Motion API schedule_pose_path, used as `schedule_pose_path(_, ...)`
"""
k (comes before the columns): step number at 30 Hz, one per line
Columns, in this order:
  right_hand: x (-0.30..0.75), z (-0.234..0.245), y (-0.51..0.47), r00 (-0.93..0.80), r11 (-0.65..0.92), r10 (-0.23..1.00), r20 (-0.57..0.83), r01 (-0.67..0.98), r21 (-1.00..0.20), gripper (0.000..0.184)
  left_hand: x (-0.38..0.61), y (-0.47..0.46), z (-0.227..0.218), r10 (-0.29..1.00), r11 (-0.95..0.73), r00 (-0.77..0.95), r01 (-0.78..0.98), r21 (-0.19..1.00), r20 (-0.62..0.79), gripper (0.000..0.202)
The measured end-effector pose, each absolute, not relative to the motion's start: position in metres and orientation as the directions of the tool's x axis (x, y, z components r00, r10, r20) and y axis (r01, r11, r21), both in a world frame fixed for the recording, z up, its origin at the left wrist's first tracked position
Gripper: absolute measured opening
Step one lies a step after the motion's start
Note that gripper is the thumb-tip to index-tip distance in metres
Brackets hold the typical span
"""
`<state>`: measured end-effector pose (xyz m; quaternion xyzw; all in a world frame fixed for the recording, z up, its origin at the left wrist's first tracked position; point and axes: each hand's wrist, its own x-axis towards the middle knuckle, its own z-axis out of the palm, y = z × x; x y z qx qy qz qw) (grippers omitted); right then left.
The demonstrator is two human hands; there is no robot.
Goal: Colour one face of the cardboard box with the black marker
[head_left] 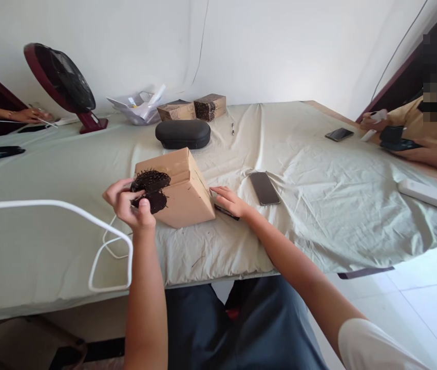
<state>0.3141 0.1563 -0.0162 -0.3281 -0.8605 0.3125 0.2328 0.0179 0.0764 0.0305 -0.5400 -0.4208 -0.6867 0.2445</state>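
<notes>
A tan cardboard box [183, 190] stands tilted on the cloth-covered table [318, 216] right in front of me. My left hand [128, 203] is closed on two dark bristly pieces [151, 190], held against the box's left face. My right hand [229, 201] rests by the box's right lower edge, fingers stretched toward it, lying over a thin dark pen [226, 212]. A black phone [264, 188] lies face up just right of that hand.
A black oval case [183, 133], two small patterned boxes [191, 109], a plastic bag and a red fan [64, 85] stand at the back. A white cable [98, 241] loops at the left. Other people's hands are at the far left [29, 115] and right [395, 136], with phones nearby.
</notes>
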Motion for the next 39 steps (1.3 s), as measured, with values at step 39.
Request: schedule_pose_path(39, 0.338, 0.091, 0.155, -0.466, 0.042, 0.87, 0.161, -0.255, -0.966, 0.033, 0.064, 0.066, 0.034, 0.299, -0.597, -0.355, 0.655, 0.463, 0.886, 0.028)
